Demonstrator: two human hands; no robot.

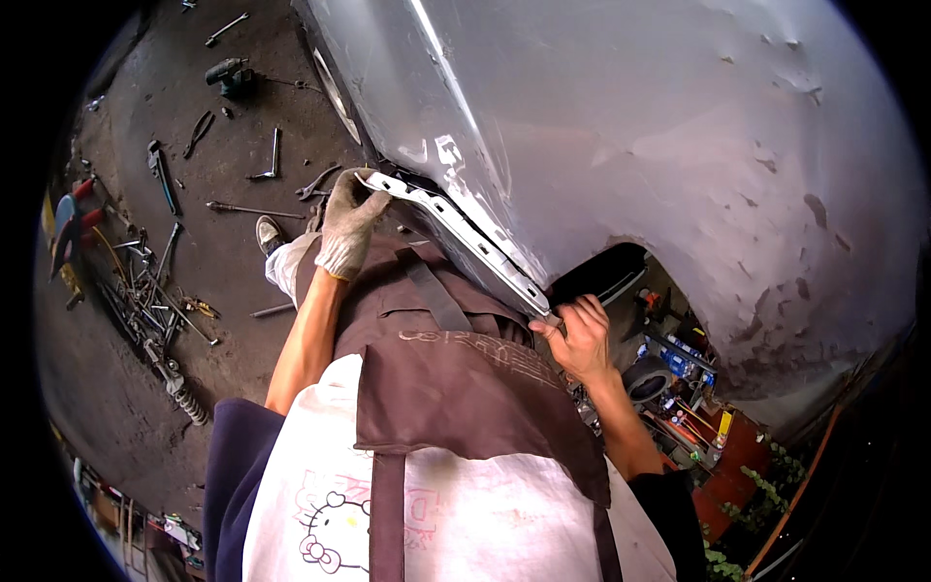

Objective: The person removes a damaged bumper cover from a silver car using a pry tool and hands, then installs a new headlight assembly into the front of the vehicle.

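A long white plastic trim strip [465, 229] with small dark slots runs slantwise along the edge of a grey car body [621, 126]. At its upper left end my left hand [347, 223], in a dirty pale knit glove, is closed, with thumb and fingers pinching the strip. My right hand [580, 339] is bare and grips the strip's lower right end between thumb and curled fingers, beside the wheel arch opening [606, 272]. Dark gaps show between the strip and the panel. The right fingertips are partly hidden.
On the dark floor to the left lie a power drill [231, 78], pliers [200, 134], a wrench [227, 29] and a heap of tools [145, 291]. A coil-spring strut [179, 388] lies below the heap. A tyre [647, 378] and clutter are under the car's right side.
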